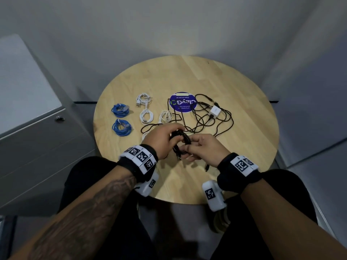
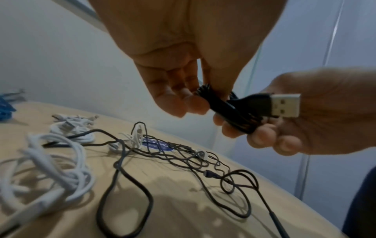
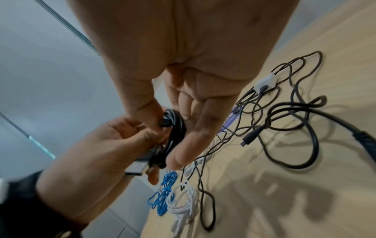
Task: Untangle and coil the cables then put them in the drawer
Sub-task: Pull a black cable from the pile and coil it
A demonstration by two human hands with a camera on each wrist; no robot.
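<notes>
grey walls close in around a round wooden table (image 1: pixel 216 76), and a grey cabinet (image 1: pixel 37 128) with a round lock stands off to my left. both my hands are up over the near part of the table, close together, sharing one black coiled cable (image 1: pixel 181 142). my left hand (image 1: pixel 163 140) has its fingers curled over the top of the coil and pinches the bundle, and my right hand (image 1: pixel 204 147) pinches it from the other side with thumb and fingertips. in the left wrist view a usb plug (image 2: pixel 282 105) at the end of this cable lies against my right palm, and the coil's strands sit packed tight between the two sets of fingers.

on the table beyond my hands lies a loose tangle of black cables (image 1: pixel 210 119), spread in loops and running to a small white adapter (image 1: pixel 215 111). part of that tangle crosses a round blue sticker (image 1: pixel 183 103) near the middle of the table. to the left of the sticker are three small white coiled cables (image 1: pixel 146 116), apart from one another, and another white cable shows just under my left hand. further left, near the table edge, two blue coiled cables (image 1: pixel 121 117) lie one behind the other.

black straps with white marker tags wrap both my wrists.
</notes>
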